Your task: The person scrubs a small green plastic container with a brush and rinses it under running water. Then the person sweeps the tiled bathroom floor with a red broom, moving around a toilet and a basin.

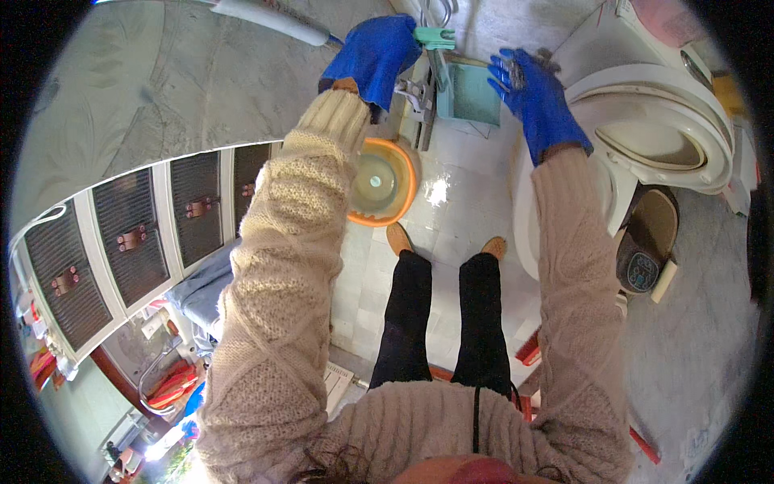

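My left hand, in a blue rubber glove, is curled at the top centre around the end of a mint-green plastic piece. My right hand, gloved in the same blue, reaches above the tiled floor with its fingers partly spread. A shiny grey patch shows at its fingers; whether this is something held I cannot tell. Between the hands, lower down, stands a mint-green plastic bin. Below my left wrist is a metal tap. An orange-rimmed basin with cloudy water stands on the floor.
A toilet with its seat raised stands on the right. Beside it is a dark device with a round panel. White-framed cabinet doors line the left under a grey counter. The floor tiles look wet between basin and toilet.
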Tool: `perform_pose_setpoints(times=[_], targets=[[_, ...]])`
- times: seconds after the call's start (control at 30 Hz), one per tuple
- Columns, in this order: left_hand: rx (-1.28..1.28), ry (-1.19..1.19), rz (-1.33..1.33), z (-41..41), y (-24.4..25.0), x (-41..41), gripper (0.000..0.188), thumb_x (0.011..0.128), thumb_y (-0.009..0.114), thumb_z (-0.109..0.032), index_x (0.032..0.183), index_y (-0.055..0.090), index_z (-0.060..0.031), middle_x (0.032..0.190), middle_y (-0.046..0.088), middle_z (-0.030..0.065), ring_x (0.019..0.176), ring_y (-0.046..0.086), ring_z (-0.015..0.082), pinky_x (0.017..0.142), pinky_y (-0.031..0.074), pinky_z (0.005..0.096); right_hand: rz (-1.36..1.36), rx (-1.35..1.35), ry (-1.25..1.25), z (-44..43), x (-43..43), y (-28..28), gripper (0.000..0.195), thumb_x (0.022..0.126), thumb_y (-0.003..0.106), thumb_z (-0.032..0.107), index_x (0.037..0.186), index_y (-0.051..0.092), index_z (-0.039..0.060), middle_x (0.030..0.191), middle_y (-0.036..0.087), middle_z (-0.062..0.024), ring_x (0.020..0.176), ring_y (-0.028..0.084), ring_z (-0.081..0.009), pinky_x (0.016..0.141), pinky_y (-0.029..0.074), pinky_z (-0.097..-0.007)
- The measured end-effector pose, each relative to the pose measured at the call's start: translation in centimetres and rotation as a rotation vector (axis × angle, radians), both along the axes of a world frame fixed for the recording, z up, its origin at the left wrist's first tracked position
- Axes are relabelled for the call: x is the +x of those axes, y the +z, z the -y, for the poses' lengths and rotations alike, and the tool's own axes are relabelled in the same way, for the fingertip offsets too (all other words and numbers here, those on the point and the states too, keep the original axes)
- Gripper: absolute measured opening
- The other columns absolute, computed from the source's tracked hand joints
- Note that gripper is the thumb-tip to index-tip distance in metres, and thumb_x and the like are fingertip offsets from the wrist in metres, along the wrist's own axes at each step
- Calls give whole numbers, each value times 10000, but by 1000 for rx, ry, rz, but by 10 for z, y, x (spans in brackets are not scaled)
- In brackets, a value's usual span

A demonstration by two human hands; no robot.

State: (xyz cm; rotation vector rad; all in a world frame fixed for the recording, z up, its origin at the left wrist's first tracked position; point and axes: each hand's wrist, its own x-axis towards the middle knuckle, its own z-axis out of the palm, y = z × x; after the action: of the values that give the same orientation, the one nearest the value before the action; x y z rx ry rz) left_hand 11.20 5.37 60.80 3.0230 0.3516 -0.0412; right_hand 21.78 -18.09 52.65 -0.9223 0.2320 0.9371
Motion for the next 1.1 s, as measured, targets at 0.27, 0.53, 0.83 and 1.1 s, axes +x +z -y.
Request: perform_pose_setpoints(times=[0.27, 0.53, 0.83, 1.1], targets=[[-60, 253, 0, 10, 4, 2, 282, 830, 641, -312, 966, 706, -74, 965, 700, 210, 917, 674, 398, 831, 528, 481, -26, -51, 39, -12, -23, -18, 387, 989, 556, 240, 1284, 541, -9, 1257, 609, -179, 1133, 616, -284, 977, 508, -382], [-111, 387, -3, 19, 5, -4, 318, 826, 637, -309, 959, 697, -26, 953, 685, 255, 918, 671, 414, 813, 531, 489, 210, 173, -91, -52, 0, 4, 355, 982, 573, 198, 1264, 569, -18, 1200, 637, -182, 1124, 622, -290, 971, 509, -369], [-128, 299, 11, 3, 1, -7, 374, 853, 643, -391, 961, 690, -36, 929, 679, 246, 875, 656, 428, 759, 516, 503, 643, 167, 85, -110, 4, 61, 313, 969, 600, 225, 1213, 604, 27, 1107, 672, -110, 1030, 642, -198, 905, 502, -323], [-176, 300, 77, 6, 1, -30, 252, 834, 617, -268, 919, 704, -47, 905, 683, 242, 860, 667, 404, 764, 537, 478, 854, 12, 514, -129, 31, 45, 258, 957, 607, 200, 1160, 623, 42, 1009, 678, -87, 938, 650, -190, 828, 514, -325]])
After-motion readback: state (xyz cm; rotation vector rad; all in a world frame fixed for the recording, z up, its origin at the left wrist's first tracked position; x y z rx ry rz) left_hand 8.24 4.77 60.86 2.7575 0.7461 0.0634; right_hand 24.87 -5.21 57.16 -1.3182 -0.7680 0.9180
